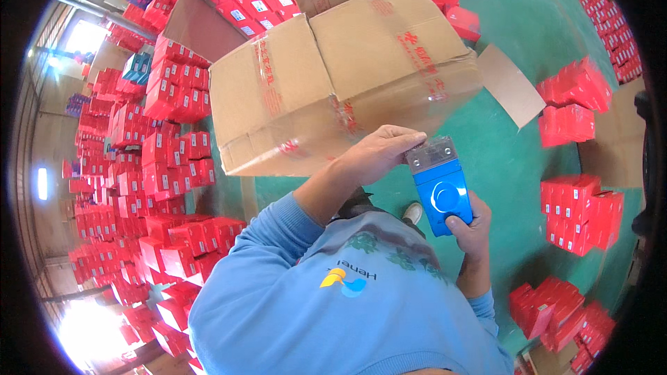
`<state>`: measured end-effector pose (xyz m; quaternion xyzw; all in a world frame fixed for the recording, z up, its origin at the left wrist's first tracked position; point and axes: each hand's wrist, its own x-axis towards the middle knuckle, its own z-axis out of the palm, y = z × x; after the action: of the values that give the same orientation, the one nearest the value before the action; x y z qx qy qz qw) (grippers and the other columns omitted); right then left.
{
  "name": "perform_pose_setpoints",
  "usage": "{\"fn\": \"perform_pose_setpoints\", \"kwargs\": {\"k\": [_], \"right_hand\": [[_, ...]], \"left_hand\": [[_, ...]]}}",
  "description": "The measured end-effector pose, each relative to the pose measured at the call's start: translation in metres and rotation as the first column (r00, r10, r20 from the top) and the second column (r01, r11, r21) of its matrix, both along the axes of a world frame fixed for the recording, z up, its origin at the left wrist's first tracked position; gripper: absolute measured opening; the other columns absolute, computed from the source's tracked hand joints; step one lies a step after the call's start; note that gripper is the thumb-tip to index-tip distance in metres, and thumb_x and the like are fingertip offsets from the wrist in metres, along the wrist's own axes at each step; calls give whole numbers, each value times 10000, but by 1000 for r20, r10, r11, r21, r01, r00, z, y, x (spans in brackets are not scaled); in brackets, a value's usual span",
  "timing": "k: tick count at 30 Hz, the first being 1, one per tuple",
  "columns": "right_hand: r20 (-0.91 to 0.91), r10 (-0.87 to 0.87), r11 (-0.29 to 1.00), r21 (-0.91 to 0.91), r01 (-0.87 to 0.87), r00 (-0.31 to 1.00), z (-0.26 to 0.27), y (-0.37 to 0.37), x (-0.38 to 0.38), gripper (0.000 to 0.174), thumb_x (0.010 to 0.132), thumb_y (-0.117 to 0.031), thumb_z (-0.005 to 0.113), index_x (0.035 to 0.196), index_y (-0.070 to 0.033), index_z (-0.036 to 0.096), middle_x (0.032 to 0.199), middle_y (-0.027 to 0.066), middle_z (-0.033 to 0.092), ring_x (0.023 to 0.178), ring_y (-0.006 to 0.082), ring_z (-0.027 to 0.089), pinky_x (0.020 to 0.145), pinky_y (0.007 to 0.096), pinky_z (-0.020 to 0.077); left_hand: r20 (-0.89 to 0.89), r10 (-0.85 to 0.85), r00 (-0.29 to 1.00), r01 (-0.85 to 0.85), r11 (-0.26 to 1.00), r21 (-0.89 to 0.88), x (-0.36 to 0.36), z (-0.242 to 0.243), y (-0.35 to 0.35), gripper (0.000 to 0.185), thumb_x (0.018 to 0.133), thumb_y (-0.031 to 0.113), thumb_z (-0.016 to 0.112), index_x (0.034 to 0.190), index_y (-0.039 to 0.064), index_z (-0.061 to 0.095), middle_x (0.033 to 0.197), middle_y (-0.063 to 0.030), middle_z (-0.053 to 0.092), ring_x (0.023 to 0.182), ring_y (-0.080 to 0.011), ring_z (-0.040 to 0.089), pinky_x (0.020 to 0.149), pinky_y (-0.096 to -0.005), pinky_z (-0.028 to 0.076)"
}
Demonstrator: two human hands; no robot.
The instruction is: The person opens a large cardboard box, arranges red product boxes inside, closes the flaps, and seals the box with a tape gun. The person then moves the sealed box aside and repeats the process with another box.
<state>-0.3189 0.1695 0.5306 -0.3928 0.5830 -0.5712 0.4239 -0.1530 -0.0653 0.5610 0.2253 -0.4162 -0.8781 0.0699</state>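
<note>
My right hand (473, 226) grips the lower end of a blue hand-held tape dispenser (442, 187), its thumb lying over the casing. The dispenser's metal head (432, 155) points up and away from my body. At that head, the fingertips of my left hand (372, 153) pinch what looks like the end of clear packing tape; the fingers partly hide it. Just beyond my hands stands a large cardboard carton (370, 57). Its top flaps meet in a seam, and strips of clear tape with red printing run across the top and down the near side.
Stacks of red boxes (174, 166) crowd the left side. Behind the carton, an open carton (206, 26) holds red boxes with white labels. More red stacks (578, 213) stand at right. A loose cardboard sheet (508, 86) lies beside the carton on the green floor (500, 161).
</note>
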Motion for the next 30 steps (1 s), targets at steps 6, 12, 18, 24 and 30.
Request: {"fn": "perform_pose_setpoints", "kwargs": {"k": [6, 12, 18, 24, 30], "right_hand": [[96, -632, 770, -34, 637, 769, -17, -72, 97, 478, 880, -346, 760, 1154, 19, 617, 1029, 26, 641, 866, 106, 591, 728, 286, 504], [176, -803, 594, 163, 787, 570, -38, -136, 178, 354, 1073, -328, 559, 1218, -6, 569, 993, 5, 590, 879, 91, 518, 791, 290, 469], [53, -884, 464, -29, 885, 465, -53, -214, 194, 448, 1089, -355, 511, 1271, 54, 500, 1090, 117, 607, 944, 178, 550, 837, 359, 484], [-72, -925, 380, -166, 910, 373, -63, -226, 181, 490, 1081, -355, 528, 1219, 115, 519, 1095, 234, 633, 980, 299, 610, 875, 438, 494], [-365, -895, 324, -139, 936, 256, -55, -204, 137, 530, 1044, -387, 581, 1156, 130, 564, 1041, 281, 672, 915, 348, 655, 826, 451, 507]], "left_hand": [[296, 717, 631, 94, 308, -947, 121, 66, -164, 326, 966, 304, 667, 1128, 27, 724, 1032, -132, 735, 891, -203, 689, 793, -361, 553], [479, 577, 662, 415, 250, -875, 230, -1, -418, 720, 982, 602, 541, 1364, -3, 619, 1309, -264, 653, 1275, -331, 608, 1073, -399, 442], [464, 519, 718, 446, 169, -879, 240, -23, -391, 783, 966, 673, 493, 1365, 11, 615, 1319, -285, 636, 1307, -356, 583, 1085, -422, 427], [554, 503, 664, 610, 66, -790, 201, 15, -341, 752, 945, 696, 484, 1116, -3, 704, 1078, -295, 702, 1127, -433, 653, 958, -485, 498], [644, 389, 659, 708, -30, -706, 208, 33, -289, 712, 936, 675, 518, 1010, -3, 723, 977, -264, 723, 993, -421, 700, 855, -498, 532]]}}
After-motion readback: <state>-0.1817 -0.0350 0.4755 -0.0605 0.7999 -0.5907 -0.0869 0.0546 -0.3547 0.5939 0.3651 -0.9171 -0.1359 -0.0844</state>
